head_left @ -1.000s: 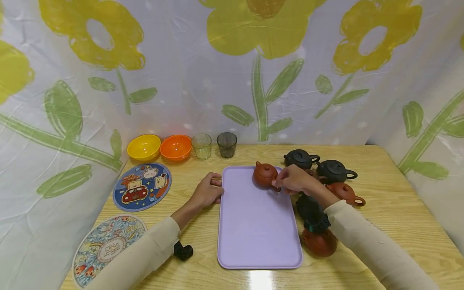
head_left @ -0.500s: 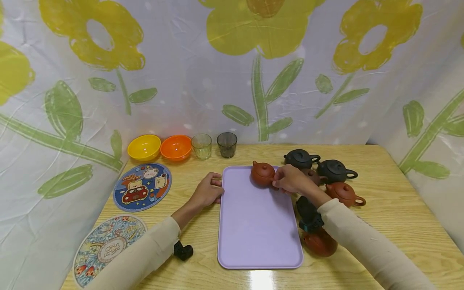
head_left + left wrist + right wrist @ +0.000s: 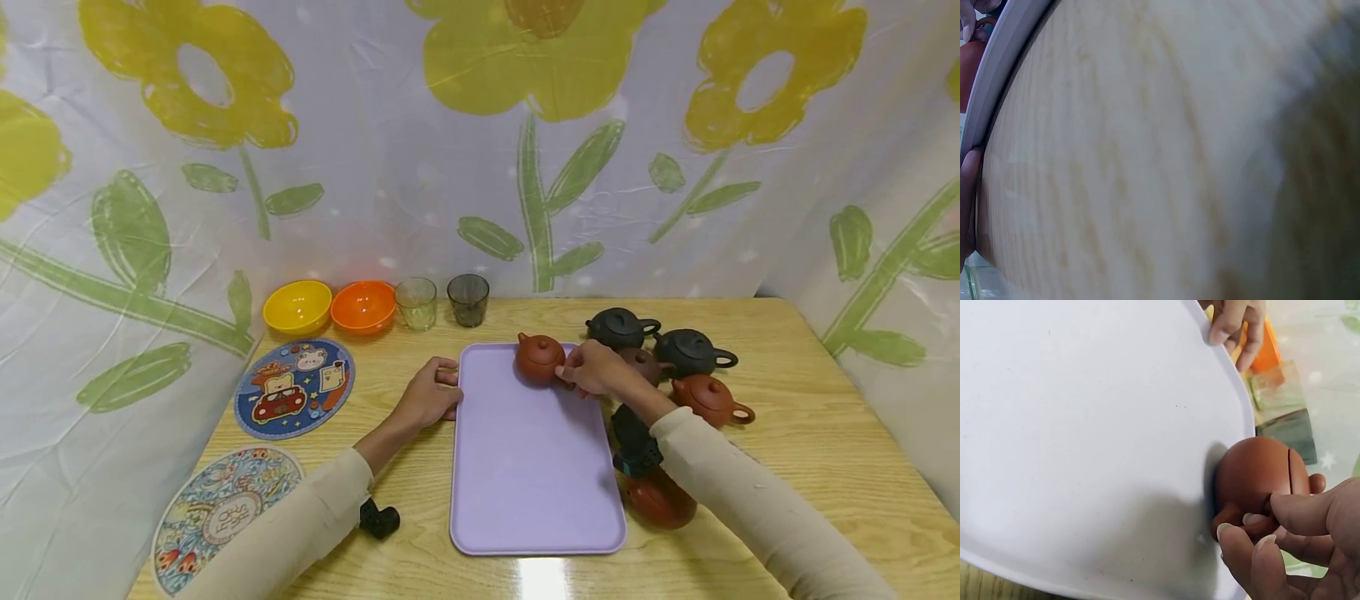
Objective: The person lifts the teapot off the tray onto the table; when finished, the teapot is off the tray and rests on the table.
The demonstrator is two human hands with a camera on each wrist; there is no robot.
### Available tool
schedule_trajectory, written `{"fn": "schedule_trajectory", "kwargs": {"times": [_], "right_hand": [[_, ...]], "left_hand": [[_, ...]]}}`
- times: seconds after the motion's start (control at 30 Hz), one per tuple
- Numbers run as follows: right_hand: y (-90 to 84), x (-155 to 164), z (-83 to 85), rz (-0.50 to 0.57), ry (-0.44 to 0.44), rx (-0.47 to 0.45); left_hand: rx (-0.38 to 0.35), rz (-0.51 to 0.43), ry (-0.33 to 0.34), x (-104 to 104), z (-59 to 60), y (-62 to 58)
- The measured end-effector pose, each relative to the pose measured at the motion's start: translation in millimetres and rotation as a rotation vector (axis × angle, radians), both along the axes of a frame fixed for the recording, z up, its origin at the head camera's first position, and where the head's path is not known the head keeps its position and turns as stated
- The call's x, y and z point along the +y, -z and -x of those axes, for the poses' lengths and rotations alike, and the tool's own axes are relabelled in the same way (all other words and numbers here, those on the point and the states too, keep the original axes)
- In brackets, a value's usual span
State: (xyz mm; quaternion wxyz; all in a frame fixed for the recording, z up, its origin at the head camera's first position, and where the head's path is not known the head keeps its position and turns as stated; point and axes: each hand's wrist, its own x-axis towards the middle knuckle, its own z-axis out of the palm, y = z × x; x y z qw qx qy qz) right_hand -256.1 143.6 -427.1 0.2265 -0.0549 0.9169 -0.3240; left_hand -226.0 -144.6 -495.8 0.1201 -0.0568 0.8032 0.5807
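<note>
Flower-print curtain behind, wooden table (image 3: 787, 433) below. I keep left hand (image 3: 429, 395) flat-fingered on left rim of lilac tray (image 3: 525, 467), steadying it; grip relaxed, holding nothing. Right hand (image 3: 596, 370) pinches handle of brown clay teapot (image 3: 537, 357), which sits at tray's far right corner, spout pointing left. I judge best handling: lower pot level, base fully inside rim, release only once settled. Wrist clear of the two black teapots (image 3: 621, 327) and brown teapot (image 3: 708, 397) just beside.
</note>
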Motion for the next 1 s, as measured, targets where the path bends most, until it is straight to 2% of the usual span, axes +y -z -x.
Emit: {"fn": "schedule_trajectory", "kwargs": {"times": [0.27,0.57,0.7,1.0], "right_hand": [[5.3,-0.8,-1.9,0.042,0.012,0.013],[5.5,-1.6,-1.1,0.197,0.077,-0.026],[4.2,-0.5,-0.4,0.233,0.096,-0.04],[-1.6,6.8,-4.3,0.304,0.075,-0.049]], "left_hand": [[0.002,0.002,-0.003,-0.4,-1.5,-0.5],[0.005,-0.014,0.001,1.0,-1.3,-0.3],[0.005,-0.01,-0.001,0.6,-1.9,-0.7],[0.004,-0.013,-0.006,1.0,-1.1,-0.4]]}}
